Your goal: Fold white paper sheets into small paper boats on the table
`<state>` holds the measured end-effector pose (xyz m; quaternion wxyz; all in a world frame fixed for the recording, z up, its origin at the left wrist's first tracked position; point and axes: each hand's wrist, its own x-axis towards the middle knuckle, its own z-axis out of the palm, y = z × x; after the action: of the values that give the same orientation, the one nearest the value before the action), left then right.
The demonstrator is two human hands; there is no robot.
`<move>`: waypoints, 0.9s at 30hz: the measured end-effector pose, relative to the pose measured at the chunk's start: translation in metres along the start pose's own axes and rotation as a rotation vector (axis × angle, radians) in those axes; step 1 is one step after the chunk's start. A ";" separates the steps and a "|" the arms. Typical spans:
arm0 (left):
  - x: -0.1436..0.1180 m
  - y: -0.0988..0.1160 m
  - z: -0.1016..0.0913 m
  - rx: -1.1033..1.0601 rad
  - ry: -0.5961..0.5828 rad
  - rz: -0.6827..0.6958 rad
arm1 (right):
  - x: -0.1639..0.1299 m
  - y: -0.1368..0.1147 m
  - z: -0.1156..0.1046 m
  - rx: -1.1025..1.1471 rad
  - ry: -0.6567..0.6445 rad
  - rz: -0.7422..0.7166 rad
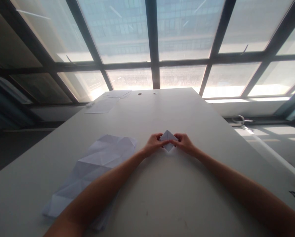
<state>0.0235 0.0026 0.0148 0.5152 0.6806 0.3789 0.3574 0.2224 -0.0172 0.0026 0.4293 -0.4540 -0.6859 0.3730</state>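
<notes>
A small folded piece of white paper (pixel 167 135), diamond-shaped with a crease down its middle, is held between my two hands above the white table (pixel 172 187). My left hand (pixel 154 143) grips its left corner, the thumb lying across the front. On the opposite corner, my right hand (pixel 184 143) is closed the same way, and the two thumbs nearly meet at the paper's centre. The other fingertips are partly hidden behind the paper. Left of my hands, partly under my left forearm, lies a large creased sheet of white paper (pixel 95 161).
Flat white sheets (pixel 101 106) lie at the table's far left. Two small round spots, one a dark hole (pixel 139 94), show near the far edge. Beyond stand large framed windows (pixel 182 29). A white looped cable or strap (pixel 239 119) sits off the table's right side.
</notes>
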 end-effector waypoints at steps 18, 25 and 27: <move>0.005 -0.007 -0.002 -0.113 -0.112 0.045 | -0.001 -0.001 0.001 0.035 0.129 0.012; 0.004 -0.008 0.000 -0.153 -0.114 0.071 | 0.001 0.003 0.001 0.087 0.088 -0.006; 0.004 -0.009 0.000 -0.135 -0.094 0.074 | 0.001 0.003 0.002 0.104 0.046 0.003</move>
<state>0.0243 0.0079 0.0064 0.5636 0.6740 0.3040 0.3683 0.2214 -0.0158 -0.0003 0.4675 -0.4407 -0.6548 0.3981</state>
